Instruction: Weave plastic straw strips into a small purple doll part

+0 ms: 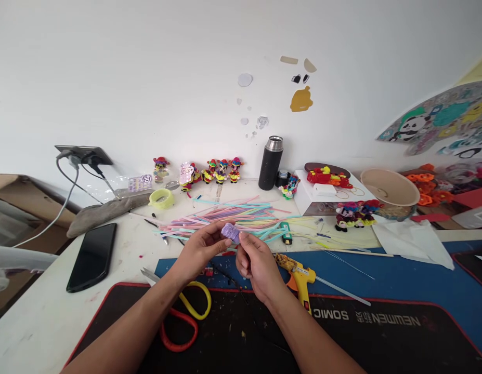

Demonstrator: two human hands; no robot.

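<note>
Between my two hands is a small purple fuzzy piece (230, 233), apparently coiled or bundled pipe cleaner. My left hand (205, 246) pinches its left side with thumb and fingers. From the right, the thumb and curled fingers of my right hand (255, 259) grip its lower end. Just behind the hands lies a loose heap of pastel pipe cleaners (209, 217). A yellow hot glue gun (303, 278) with a glue stick rests right of my right hand. Scissors with red and yellow handles (202, 301) lie beneath my left forearm, partly covered by it.
A black phone (91, 257) lies at the left. Along the wall stand several small colourful figures (222, 171) and a black thermos (271, 163). Farther right are a white box (314, 200) and a beige bowl (389, 187). A black mat (342, 343) covers the front.
</note>
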